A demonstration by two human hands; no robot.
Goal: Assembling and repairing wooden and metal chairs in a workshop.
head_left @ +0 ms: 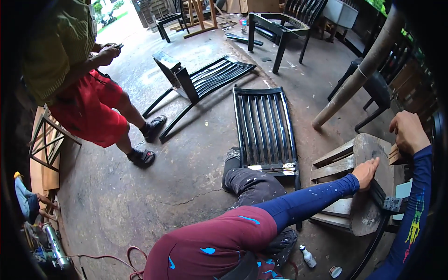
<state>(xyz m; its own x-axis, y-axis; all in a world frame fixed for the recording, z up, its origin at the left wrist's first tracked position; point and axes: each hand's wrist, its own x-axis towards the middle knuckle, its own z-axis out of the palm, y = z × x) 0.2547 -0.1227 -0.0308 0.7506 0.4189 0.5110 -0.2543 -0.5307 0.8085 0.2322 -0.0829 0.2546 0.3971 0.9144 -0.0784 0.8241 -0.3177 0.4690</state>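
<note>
A worn wooden spool-shaped piece point(368, 214), with round ends and slats point(333, 163) between them, lies on its side at the right. My left hand point(366, 172) rests flat on the rim of its near round end, fingers stretched out. My right hand point(408, 133) is higher up, fingers curled over a small wooden block point(395, 156) at the spool's top edge. A dark metal bracket point(391, 203) sits on the rim just below my left hand. My own trouser leg point(252, 182) and shoe point(232, 156) stretch out over the concrete floor.
A black slatted chair back point(263, 126) lies flat beside my leg. A black chair point(200, 81) lies tipped over further back. A person in red shorts point(88, 112) stands at the left. A round post point(359, 77) leans at the right. A small white bottle point(308, 256) lies near the spool.
</note>
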